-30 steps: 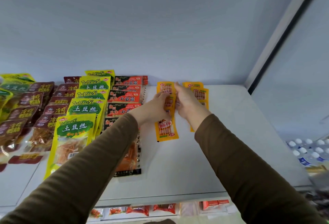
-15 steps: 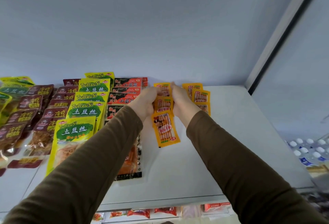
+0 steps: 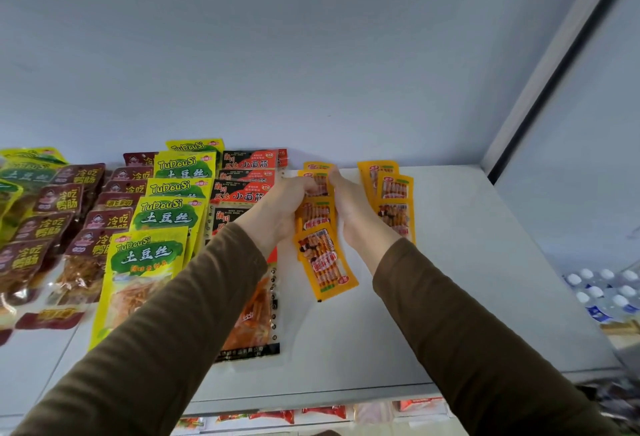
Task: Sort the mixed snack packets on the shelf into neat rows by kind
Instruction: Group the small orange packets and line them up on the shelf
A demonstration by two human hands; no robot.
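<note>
A row of small orange snack packets (image 3: pixel 323 259) lies on the white shelf (image 3: pixel 467 279), running from the back wall toward me. My left hand (image 3: pixel 280 210) and my right hand (image 3: pixel 353 207) grip this row from either side near its far end, fingers curled onto the packets. The nearest packet is tilted and sticks out below my hands. A second row of the same orange packets (image 3: pixel 394 203) lies just right of my right hand.
Left of my hands lie rows of black-and-red packets (image 3: pixel 247 193), yellow-green packets (image 3: pixel 166 217) and brown packets (image 3: pixel 55 224). Water bottles (image 3: pixel 602 290) stand lower right. More red packets (image 3: pixel 277 416) show on the shelf below.
Both hands have slid toward the back of the orange row. The nearest orange packet has tilted out of line and now sticks out toward me.
</note>
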